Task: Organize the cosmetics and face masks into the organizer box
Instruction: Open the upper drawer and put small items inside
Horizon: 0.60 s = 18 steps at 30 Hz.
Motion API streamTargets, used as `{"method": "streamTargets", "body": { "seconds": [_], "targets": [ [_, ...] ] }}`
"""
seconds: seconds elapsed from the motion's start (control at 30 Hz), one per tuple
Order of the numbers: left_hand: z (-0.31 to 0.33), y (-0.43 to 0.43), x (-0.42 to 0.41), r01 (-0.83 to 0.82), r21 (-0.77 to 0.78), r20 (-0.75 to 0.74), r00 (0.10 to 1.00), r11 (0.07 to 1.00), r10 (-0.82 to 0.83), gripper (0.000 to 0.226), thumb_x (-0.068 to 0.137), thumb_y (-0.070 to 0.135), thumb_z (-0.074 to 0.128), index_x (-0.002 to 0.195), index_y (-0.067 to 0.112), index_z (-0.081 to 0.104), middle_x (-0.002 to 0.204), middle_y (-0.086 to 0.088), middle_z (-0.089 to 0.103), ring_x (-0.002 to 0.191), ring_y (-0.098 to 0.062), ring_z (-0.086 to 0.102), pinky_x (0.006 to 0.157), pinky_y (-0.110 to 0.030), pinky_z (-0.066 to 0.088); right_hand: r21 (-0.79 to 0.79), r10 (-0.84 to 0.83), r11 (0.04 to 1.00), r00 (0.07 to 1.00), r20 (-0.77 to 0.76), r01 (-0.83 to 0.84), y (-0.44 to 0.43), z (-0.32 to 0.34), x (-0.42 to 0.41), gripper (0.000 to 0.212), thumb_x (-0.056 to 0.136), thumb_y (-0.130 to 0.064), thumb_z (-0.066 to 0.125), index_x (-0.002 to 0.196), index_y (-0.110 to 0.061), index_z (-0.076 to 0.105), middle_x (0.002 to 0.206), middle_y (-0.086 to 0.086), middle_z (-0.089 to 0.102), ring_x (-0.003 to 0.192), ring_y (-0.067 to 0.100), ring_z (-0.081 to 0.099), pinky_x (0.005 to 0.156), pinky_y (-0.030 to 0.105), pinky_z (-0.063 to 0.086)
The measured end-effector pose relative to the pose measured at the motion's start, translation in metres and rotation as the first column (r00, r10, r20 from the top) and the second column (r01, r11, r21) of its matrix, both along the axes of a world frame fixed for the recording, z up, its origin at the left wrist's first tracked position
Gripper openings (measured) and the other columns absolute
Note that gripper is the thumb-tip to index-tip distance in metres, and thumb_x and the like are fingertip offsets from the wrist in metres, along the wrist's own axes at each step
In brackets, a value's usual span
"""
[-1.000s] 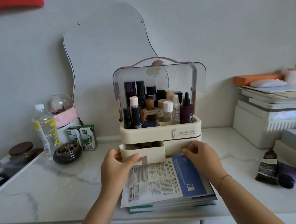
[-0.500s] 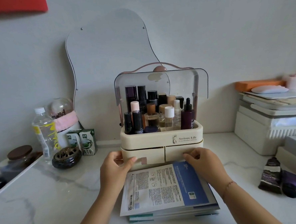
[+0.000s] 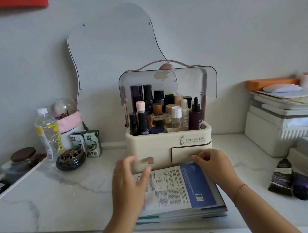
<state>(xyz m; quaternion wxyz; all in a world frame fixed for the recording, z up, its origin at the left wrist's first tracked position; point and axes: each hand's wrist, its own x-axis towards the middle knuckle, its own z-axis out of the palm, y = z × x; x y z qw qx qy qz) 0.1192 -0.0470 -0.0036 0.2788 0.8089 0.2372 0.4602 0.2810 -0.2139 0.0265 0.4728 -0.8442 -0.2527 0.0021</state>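
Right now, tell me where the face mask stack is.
In the head view, the face mask stack lies low centre on the counter, just in front of the organizer box, between the left hand and right hand.

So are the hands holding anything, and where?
The left hand holds nothing, fingers spread over the face masks. The right hand curls its fingers at the lower front edge of the right drawer; a real grip cannot be told.

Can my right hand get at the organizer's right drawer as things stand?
Likely yes. Your right hand is at the right drawer front with nothing between them; the face mask stack lies lower, flat on the counter.
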Motion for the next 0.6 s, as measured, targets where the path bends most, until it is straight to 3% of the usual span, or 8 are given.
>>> {"method": "streamTargets", "body": {
  "seconds": [0.07, 0.1, 0.13, 0.2, 0.43, 0.53, 0.6],
  "targets": [
    [-0.001, -0.027, -0.007, 0.277, 0.173, -0.222, 0.946, 0.945, -0.237, 0.050, 0.085, 0.065, 0.043, 0.125, 0.036, 0.051, 0.125, 0.019, 0.051, 0.117, -0.002, 0.045, 0.098, -0.024, 0.037, 0.022, 0.007, 1.000, 1.000, -0.022, -0.007, 0.000, 0.000, 0.000, 0.018, 0.085, -0.036, 0.064, 0.072, -0.025, 0.059, 0.082, -0.005, 0.066, 0.079, 0.011, 0.064, 0.056, 0.018, 0.044],
    [-0.003, -0.038, -0.006, 0.419, 0.197, -0.410, 0.856, 0.886, -0.314, 0.063, 0.083, 0.075, 0.029, 0.133, 0.041, 0.044, 0.138, 0.020, 0.046, 0.129, -0.004, 0.038, 0.110, -0.028, 0.028, 0.026, 0.007, 1.000, 1.000, -0.024, -0.007, 0.000, 0.000, 0.001, 0.017, 0.085, -0.035, 0.065, 0.072, -0.025, 0.060, 0.081, -0.005, 0.065, 0.078, 0.010, 0.063, 0.056, 0.018, 0.044],
    [-0.005, -0.046, -0.002, 0.511, 0.206, -0.583, 0.749, 0.835, -0.315, 0.078, 0.077, 0.084, 0.016, 0.142, 0.043, 0.031, 0.149, 0.020, 0.033, 0.139, -0.006, 0.025, 0.116, -0.031, 0.014, 0.025, 0.005, 1.000, 1.000, -0.015, -0.004, 0.001, 0.000, 0.002, 0.016, 0.084, -0.033, 0.065, 0.072, -0.024, 0.061, 0.081, -0.005, 0.065, 0.077, 0.011, 0.062, 0.057, 0.018, 0.044],
    [-0.010, -0.052, 0.009, 0.580, 0.266, -0.737, 0.637, 0.770, -0.225, 0.097, 0.064, 0.093, 0.007, 0.147, 0.043, 0.010, 0.159, 0.016, 0.012, 0.145, -0.008, 0.006, 0.116, -0.036, -0.002, 0.012, -0.005, 1.000, 1.000, 0.012, 0.004, 0.001, 0.001, 0.003, 0.014, 0.084, -0.031, 0.066, 0.072, -0.023, 0.063, 0.080, -0.003, 0.066, 0.075, 0.011, 0.061, 0.058, 0.019, 0.045],
    [-0.014, -0.050, 0.015, 0.548, 0.344, -0.705, 0.687, 0.763, -0.176, 0.096, 0.064, 0.092, 0.011, 0.147, 0.043, 0.011, 0.157, 0.015, 0.014, 0.144, -0.008, 0.008, 0.114, -0.033, -0.003, -0.040, -0.021, 0.999, 0.999, 0.049, 0.023, -0.016, 0.004, -0.015, 0.016, 0.082, -0.034, 0.067, 0.071, -0.024, 0.062, 0.077, -0.007, 0.064, 0.070, 0.005, 0.057, 0.054, 0.014, 0.038],
    [-0.018, -0.057, 0.006, 0.440, 0.364, -0.560, 0.808, 0.821, -0.185, 0.091, 0.069, 0.081, 0.031, 0.146, 0.034, 0.018, 0.148, 0.013, 0.021, 0.137, -0.007, 0.019, 0.113, -0.022, 0.001, -0.037, -0.045, 0.998, 0.997, 0.063, 0.047, -0.030, 0.004, -0.039, 0.018, 0.080, -0.039, 0.067, 0.070, -0.025, 0.061, 0.073, -0.009, 0.066, 0.069, 0.005, 0.061, 0.055, 0.017, 0.045],
    [-0.021, -0.065, -0.001, 0.363, 0.341, -0.428, 0.881, 0.867, -0.200, 0.092, 0.065, 0.076, 0.043, 0.139, 0.023, 0.029, 0.139, 0.007, 0.027, 0.128, -0.011, 0.031, 0.110, -0.018, 0.016, -0.019, -0.060, 0.998, 0.996, 0.064, 0.062, -0.041, 0.003, -0.056, 0.022, 0.078, -0.041, 0.069, 0.066, -0.025, 0.061, 0.065, -0.007, 0.066, 0.064, 0.006, 0.063, 0.054, 0.020, 0.050]
  ]
}}
